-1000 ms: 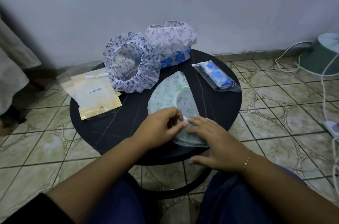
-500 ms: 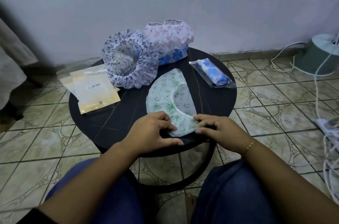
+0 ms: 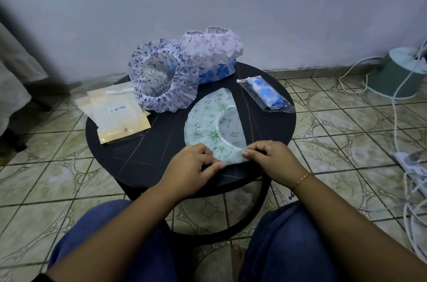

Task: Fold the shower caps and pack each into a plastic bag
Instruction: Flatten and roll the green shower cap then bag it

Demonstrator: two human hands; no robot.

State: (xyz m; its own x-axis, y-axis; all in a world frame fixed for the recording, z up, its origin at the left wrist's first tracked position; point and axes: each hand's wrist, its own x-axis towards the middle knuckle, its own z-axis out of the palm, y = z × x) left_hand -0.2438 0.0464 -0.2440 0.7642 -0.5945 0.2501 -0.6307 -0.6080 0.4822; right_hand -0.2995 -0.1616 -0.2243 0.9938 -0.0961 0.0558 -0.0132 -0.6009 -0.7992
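Both hands' grip pinched near edge of green shower cap: left hand, right hand. Cap flat on counter. Best: roll tight, even, pressing air out.

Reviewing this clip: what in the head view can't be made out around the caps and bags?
- Blue-flower cap: mostly hidden under the pink-print cap.
- Green cap: near edge covered by left hand and right hand.
- Barcode label on the yellow packets: too small to read.
- Fan base: cut off by the right edge.
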